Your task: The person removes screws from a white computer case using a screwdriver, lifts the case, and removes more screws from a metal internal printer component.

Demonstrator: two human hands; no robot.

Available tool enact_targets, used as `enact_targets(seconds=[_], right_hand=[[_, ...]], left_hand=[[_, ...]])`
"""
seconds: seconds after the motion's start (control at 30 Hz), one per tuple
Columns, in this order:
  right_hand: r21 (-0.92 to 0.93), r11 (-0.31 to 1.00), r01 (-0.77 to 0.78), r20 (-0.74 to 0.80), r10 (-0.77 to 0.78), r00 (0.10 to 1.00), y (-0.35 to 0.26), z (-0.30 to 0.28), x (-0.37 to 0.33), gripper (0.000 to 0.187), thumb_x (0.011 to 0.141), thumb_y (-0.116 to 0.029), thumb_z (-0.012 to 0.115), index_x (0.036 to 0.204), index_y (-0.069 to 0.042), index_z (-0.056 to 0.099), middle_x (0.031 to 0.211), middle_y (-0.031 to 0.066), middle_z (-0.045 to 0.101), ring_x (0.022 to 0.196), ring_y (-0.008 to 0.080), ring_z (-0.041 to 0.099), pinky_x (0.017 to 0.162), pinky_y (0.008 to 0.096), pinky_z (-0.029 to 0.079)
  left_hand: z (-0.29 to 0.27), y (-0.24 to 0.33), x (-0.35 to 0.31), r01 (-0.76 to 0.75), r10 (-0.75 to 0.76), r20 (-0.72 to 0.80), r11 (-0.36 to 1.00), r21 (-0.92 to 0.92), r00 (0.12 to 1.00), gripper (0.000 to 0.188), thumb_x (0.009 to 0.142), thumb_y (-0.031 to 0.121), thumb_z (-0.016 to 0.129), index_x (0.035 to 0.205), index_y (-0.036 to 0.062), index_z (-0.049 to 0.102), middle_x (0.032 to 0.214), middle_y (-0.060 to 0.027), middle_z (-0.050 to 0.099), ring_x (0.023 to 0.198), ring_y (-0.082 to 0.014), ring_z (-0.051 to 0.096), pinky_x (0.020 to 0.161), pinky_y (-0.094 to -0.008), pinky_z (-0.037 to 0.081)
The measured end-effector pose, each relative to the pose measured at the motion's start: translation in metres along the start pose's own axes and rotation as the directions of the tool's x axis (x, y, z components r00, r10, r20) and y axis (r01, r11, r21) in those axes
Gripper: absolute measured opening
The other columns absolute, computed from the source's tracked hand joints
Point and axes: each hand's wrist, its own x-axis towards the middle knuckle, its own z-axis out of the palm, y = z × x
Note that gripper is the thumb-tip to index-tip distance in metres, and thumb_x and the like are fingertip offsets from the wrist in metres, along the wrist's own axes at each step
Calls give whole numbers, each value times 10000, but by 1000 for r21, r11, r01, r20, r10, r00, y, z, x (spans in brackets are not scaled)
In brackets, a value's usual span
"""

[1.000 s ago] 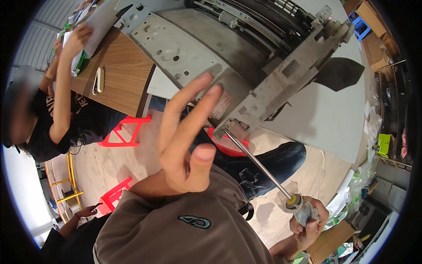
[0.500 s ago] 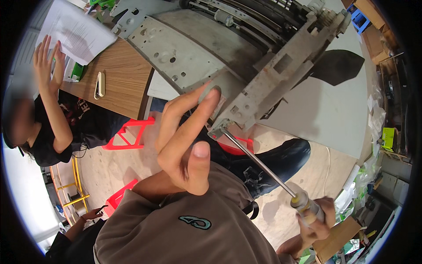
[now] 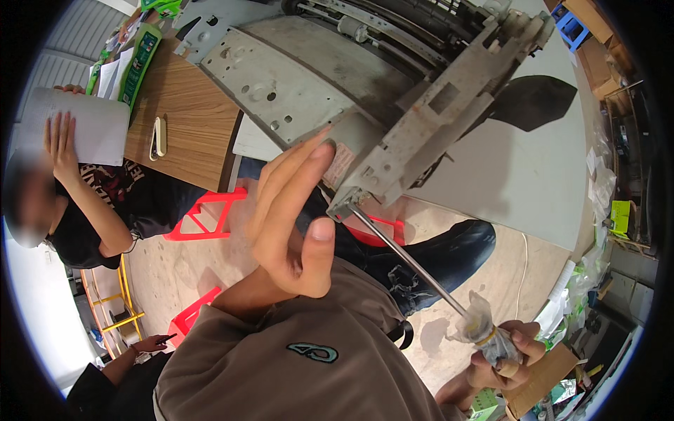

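A long-shafted screwdriver (image 3: 414,266) runs from the lower right up to the front corner of a grey metal printer frame (image 3: 382,165), its tip meeting that corner. Its handle, wrapped in cloudy plastic with a yellowish band, sits in my closed right hand (image 3: 509,358). My left hand (image 3: 295,217) is raised at the frame's near edge, fingers stretched out and thumb apart. Its fingertips overlap the metal panel; whether they press on it cannot be made out. Rollers and gears (image 3: 379,31) show in the upper part of the frame.
The frame stands on a light grey table (image 3: 523,189). To the left, a person holds papers (image 3: 84,130) by a wooden tabletop (image 3: 189,105) with a stapler-like tool (image 3: 159,137). Red stools (image 3: 203,217) stand below. Cardboard boxes (image 3: 540,382) and shelves (image 3: 632,133) line the right.
My right hand's grip on the screwdriver handle has turned, and the plastic wrap looks different. My left hand has shifted slightly left. The person at left has lowered the papers.
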Motion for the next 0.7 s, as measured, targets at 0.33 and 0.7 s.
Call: enact_targets(seconds=[0.33, 0.7], right_hand=[[21, 928, -371, -383, 350, 855, -21, 37, 26, 822, 751, -652, 762, 1247, -57, 488, 1047, 128, 554, 878, 242, 553, 656, 321, 476], [-32, 999, 39, -119, -43, 992, -11, 13, 15, 539, 820, -459, 810, 1084, -23, 638, 1072, 60, 540, 880, 220, 559, 727, 378, 467]], left_hand=[[7, 3, 2, 34, -39, -91, 998, -62, 995, 539, 866, 68, 586, 1356, -138, 495, 1325, -295, 576, 1228, -388, 560, 1075, -425, 388], [3, 12, 2, 43, -44, -68, 999, -9, 997, 545, 875, 61, 587, 1380, -114, 480, 1353, -272, 566, 1239, -384, 550, 1077, -418, 384]])
